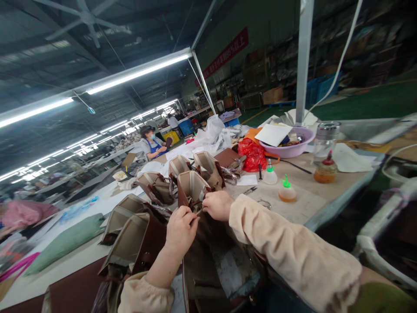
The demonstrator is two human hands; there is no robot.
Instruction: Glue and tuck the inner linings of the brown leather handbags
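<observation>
My left hand (182, 228) is closed in a pinch at the near side of a brown handbag (189, 184) with a beige lining. Close beside it, my right hand (219, 205) pinches the same spot, its fingertips almost meeting the left ones. A thin edge or strip of the bag shows between the fingers; its exact part is hidden. The bag stands with its mouth open. Below my hands lies a dark brown bag body (208, 269) with a clear plastic patch. More open bags stand around, among them one on the left (130, 243) and one behind (208, 165).
Right of my hands are glue bottles with green tips (287, 193), a red-capped jar (325, 169), a glass jar (325, 139), a purple basin (293, 148) and a red plastic bag (252, 154). A green cushion-like bundle (67, 243) lies left. A co-worker (153, 143) sits beyond.
</observation>
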